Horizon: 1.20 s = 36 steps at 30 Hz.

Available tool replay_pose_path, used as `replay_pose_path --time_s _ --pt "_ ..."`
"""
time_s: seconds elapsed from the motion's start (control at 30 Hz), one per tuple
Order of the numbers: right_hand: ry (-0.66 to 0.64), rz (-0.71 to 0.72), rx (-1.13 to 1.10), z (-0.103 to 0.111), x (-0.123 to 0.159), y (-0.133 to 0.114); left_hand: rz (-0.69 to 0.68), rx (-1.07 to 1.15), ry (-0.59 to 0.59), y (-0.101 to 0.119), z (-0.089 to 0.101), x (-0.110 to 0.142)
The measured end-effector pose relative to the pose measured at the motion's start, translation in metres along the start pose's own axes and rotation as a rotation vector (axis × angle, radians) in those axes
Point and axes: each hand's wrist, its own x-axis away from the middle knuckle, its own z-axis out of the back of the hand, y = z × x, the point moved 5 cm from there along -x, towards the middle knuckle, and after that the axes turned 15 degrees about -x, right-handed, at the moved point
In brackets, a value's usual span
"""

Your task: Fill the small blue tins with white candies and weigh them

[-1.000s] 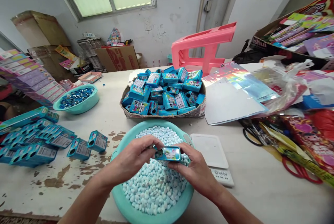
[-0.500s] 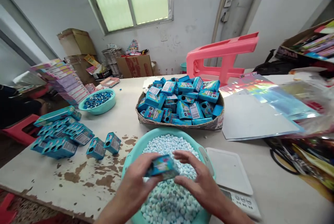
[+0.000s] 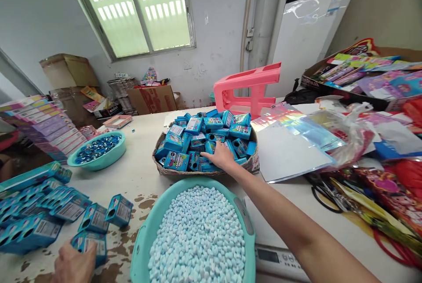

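My right hand [image 3: 221, 156] reaches forward into the cardboard tray [image 3: 253, 164] heaped with small blue boxes [image 3: 211, 136]; its fingers close round one box at the tray's front. My left hand [image 3: 74, 265] is at the lower left, fingers wrapped on a small blue box [image 3: 90, 244] that rests on the table by the rows of filled blue boxes [image 3: 36, 219]. Between my arms sits a teal basin [image 3: 145, 239] full of pale blue candies [image 3: 198, 239].
A second teal bowl [image 3: 97, 149] of dark blue pieces stands at the left. A white scale [image 3: 277, 256] lies right of the basin. Shiny sheets [image 3: 290, 142], scissors [image 3: 325, 195] and colourful packs [image 3: 389, 195] crowd the right. A pink stool [image 3: 250, 87] lies behind the tray.
Both hands left the basin: the left carried the blue box down to the table at the left, the right stretched out to the tray of boxes. The camera tilted up.
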Motion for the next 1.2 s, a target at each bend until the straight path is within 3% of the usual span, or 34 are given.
replay_pose_path --time_s 0.07,0.13,0.2,0.27,0.33,0.37,0.43,0.5,0.57,0.67,0.87,0.93,1.03,1.1,1.13,1.2 --pt "0.024 -0.066 -0.022 -0.010 -0.006 0.000 0.110 0.013 -0.018 0.012 0.012 0.006" --pt "0.030 -0.112 -0.080 -0.009 -0.009 0.002 0.095 0.045 -0.008 0.025 0.026 0.013" --pt "0.015 -0.130 -0.177 0.001 -0.010 0.006 0.063 0.059 0.125 0.034 0.042 0.025" --pt "-0.012 -0.119 -0.309 0.017 -0.006 0.008 -0.010 0.096 0.315 0.045 0.057 0.041" --pt "-0.048 -0.102 -0.470 0.033 0.005 0.008 -0.233 0.193 0.374 0.068 0.061 0.063" --pt "-0.068 -0.102 -0.550 0.039 0.012 0.007 -0.392 0.233 0.322 0.084 0.059 0.075" --pt "-0.103 -0.127 -0.683 0.051 0.031 0.008 -0.701 0.219 0.088 0.119 0.048 0.103" --pt "-0.135 -0.228 -0.874 0.060 0.056 0.012 -0.846 0.061 -0.152 0.145 0.031 0.129" --pt "-0.168 -0.400 -1.126 0.068 0.086 0.017 -0.844 -0.124 -0.280 0.160 0.017 0.146" --pt "-0.208 -0.587 -1.349 0.081 0.134 0.021 -0.829 -0.229 -0.339 0.171 0.006 0.159" --pt "-0.370 -0.498 -1.227 0.106 0.200 0.017 -0.869 -0.037 -0.525 0.187 0.006 0.178" --pt "-0.275 -0.474 -1.086 0.119 0.207 0.029 -0.882 0.013 -0.542 0.193 0.010 0.187" --pt "0.102 -0.416 -0.896 0.154 0.202 0.052 -0.873 0.042 -0.484 0.201 0.015 0.193" --pt "0.324 -0.312 -0.920 0.176 0.195 0.056 -0.852 0.117 -0.464 0.204 0.017 0.191" --pt "0.381 -0.263 -0.961 0.183 0.193 0.054 -0.826 0.176 -0.475 0.205 0.017 0.189" --pt "0.358 -0.235 -1.010 0.186 0.189 0.047 -0.736 0.349 -0.563 0.203 0.014 0.183"
